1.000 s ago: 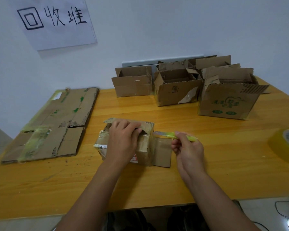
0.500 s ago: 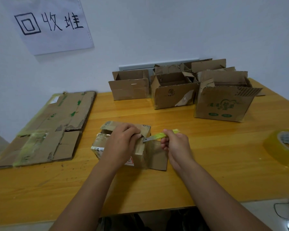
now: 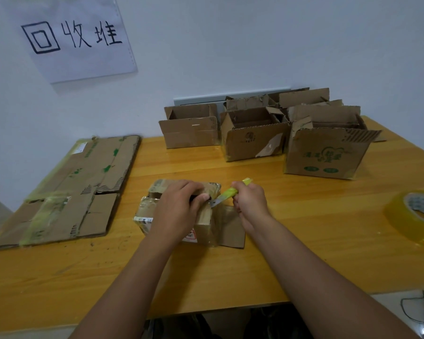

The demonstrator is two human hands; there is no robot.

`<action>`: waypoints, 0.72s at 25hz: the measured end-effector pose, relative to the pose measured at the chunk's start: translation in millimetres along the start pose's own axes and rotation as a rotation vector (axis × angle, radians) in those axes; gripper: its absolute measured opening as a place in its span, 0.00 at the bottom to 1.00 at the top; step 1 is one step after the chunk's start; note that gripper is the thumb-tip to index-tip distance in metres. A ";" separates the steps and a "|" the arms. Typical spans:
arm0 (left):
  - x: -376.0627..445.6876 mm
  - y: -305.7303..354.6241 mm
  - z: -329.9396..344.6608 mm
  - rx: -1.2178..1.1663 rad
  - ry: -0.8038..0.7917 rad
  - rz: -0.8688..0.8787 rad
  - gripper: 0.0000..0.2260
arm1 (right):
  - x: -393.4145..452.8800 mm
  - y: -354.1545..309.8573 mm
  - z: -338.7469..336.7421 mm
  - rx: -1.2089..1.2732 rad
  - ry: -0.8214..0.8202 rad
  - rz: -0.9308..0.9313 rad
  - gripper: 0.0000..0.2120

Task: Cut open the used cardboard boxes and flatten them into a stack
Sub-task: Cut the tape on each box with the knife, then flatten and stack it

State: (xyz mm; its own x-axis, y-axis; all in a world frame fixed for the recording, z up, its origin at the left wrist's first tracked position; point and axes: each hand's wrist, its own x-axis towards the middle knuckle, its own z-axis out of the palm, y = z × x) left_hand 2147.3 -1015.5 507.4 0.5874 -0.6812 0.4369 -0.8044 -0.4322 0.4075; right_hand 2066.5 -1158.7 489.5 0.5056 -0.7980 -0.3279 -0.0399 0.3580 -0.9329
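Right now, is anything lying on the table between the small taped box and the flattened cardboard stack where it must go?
Nothing visible. Only bare table separates the small taped box, held by the left hand, from the flattened stack on its left.

Wooden table (image 3: 316,241), orange-yellow top with a glossy finish. Left end: stack of flattened cardboard (image 3: 78,189), lying flat, with green print and yellowish tape strips. Centre front: small taped cardboard box (image 3: 206,228), one flap folded out flat onto the top on its right side. Far edge, by the wall: cluster of open-topped cardboard boxes: plain box (image 3: 190,133), middle box (image 3: 252,143), green-printed box (image 3: 326,155), more behind them. Right edge: roll of yellowish clear tape (image 3: 402,216), partly out of frame.
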 end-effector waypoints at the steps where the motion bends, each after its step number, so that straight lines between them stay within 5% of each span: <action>1: 0.5 0.0 0.2 0.031 0.001 0.000 0.13 | 2.4 -0.9 2.8 -0.005 -0.009 -0.002 0.10; 5: 2.0 0.4 -0.6 0.127 -0.056 -0.002 0.14 | 10.2 -5.8 10.9 -0.029 -0.023 0.003 0.06; 12: 26.4 -3.2 -8.3 0.143 -0.386 0.168 0.20 | 15.0 -2.3 6.4 0.013 -0.142 0.033 0.07; 18: 21.5 -6.8 -3.0 0.134 -0.293 0.219 0.20 | 22.0 -3.2 7.9 0.014 -0.178 -0.025 0.10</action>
State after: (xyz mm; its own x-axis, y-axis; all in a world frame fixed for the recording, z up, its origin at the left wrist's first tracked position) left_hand 2165.6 -1025.5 516.5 0.3656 -0.8976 0.2462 -0.9239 -0.3179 0.2130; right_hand 2084.5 -1173.6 486.4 0.6506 -0.7091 -0.2718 -0.0137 0.3469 -0.9378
